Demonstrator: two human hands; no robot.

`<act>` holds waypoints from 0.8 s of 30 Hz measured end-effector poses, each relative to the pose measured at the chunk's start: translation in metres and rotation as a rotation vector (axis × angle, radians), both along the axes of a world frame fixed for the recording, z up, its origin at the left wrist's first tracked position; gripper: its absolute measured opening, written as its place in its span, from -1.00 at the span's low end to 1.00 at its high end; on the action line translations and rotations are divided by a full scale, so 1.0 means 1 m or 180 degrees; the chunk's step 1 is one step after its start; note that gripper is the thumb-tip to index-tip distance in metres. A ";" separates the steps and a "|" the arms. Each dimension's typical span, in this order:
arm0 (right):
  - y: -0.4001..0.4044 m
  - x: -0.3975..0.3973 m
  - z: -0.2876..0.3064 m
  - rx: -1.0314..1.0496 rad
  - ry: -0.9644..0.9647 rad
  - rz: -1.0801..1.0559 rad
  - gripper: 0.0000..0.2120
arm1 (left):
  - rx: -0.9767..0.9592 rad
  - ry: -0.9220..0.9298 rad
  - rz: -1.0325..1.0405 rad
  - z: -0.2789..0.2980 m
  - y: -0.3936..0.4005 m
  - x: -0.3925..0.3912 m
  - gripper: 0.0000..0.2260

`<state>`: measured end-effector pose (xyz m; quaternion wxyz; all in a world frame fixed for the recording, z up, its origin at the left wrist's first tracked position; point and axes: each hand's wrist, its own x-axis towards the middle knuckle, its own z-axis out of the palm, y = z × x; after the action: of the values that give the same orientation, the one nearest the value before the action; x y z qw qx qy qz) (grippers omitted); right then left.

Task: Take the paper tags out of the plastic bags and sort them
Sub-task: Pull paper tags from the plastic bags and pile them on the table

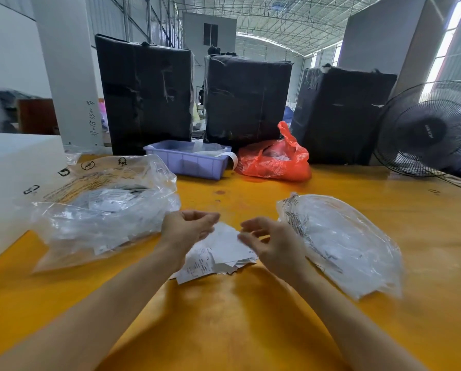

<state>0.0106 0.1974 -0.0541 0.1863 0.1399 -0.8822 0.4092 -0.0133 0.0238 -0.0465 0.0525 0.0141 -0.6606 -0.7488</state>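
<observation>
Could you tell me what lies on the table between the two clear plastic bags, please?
In the head view, a pile of paper tags lies between the left bag and right bag, with the left hand and right hand over it.

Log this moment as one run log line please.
left hand open | right hand open | both over paper tags | plastic bags either side

- The table (250, 317) has a glossy orange-yellow top.
- A heap of clear plastic bags (101, 210) lies at its left (paper slips show inside).
- A loose pile of white paper tags (218, 253) lies near the middle.
- A flatter stack of clear bags (341, 239) lies to the right.
- Farther back stand a lilac plastic tray (186, 159) and, just beside it, a red plastic bag (275, 159).
- A black fan (427, 129) stands at the far right.
</observation>
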 end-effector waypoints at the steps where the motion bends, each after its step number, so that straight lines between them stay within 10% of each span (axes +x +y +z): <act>1: -0.002 0.002 -0.002 0.0389 -0.0093 0.0152 -0.64 | 0.0057 0.0002 0.0080 -0.002 -0.003 -0.001 -0.88; 5: -0.017 0.004 -0.013 0.1364 -0.0143 0.0389 -0.42 | 0.0283 0.0004 0.0183 -0.006 -0.005 -0.004 -0.86; 8: -0.026 0.004 -0.017 0.1639 0.0137 0.0110 -0.61 | 0.0312 0.0021 0.0147 -0.006 -0.004 -0.004 -0.85; 17: -0.015 0.003 -0.005 -0.0629 -0.0602 -0.0191 -0.87 | 0.0766 -0.0061 -0.0048 -0.006 -0.002 -0.003 -0.79; 24: -0.006 0.007 0.004 -0.0807 -0.1356 0.0320 -0.96 | 0.0683 -0.0130 -0.0150 -0.008 -0.001 -0.001 -0.92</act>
<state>0.0178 0.1914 -0.0503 -0.0085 0.0698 -0.8351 0.5456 -0.0145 0.0230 -0.0542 0.0197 0.0193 -0.5777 -0.8158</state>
